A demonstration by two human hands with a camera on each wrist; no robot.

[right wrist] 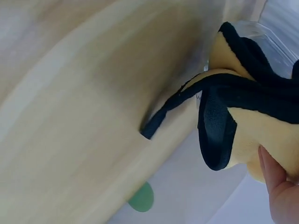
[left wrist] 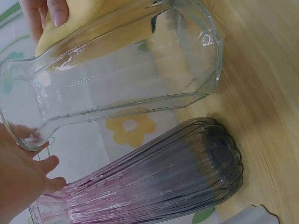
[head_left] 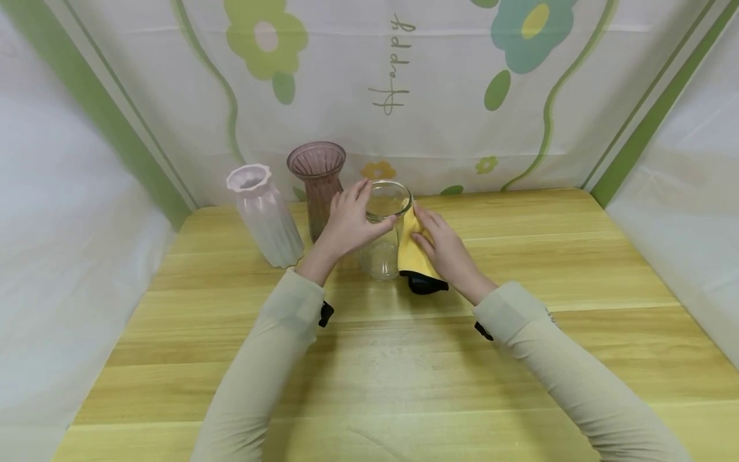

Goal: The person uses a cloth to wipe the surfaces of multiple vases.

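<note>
A clear glass vase (head_left: 381,260) stands upright on the table, its flared mouth between both hands. My left hand (head_left: 349,221) holds it at the rim, thumb on the near side and fingers round the left. In the left wrist view, that hand (left wrist: 21,179) is at the mouth of the glass vase (left wrist: 135,81). A yellow cloth with black edging (head_left: 411,247) is gripped in my right hand (head_left: 453,253) against the vase's right side. The right wrist view shows the cloth (right wrist: 254,133) bunched, its dark edging hanging down, with the thumb on it.
Left of the clear vase stands a ribbed purple glass vase (head_left: 319,186), close behind my left hand. Farther left is a white-and-pink fluted vase (head_left: 265,221). The wooden table (head_left: 392,372) ends at a flower-printed curtain (head_left: 439,83); white sheets hang on both sides.
</note>
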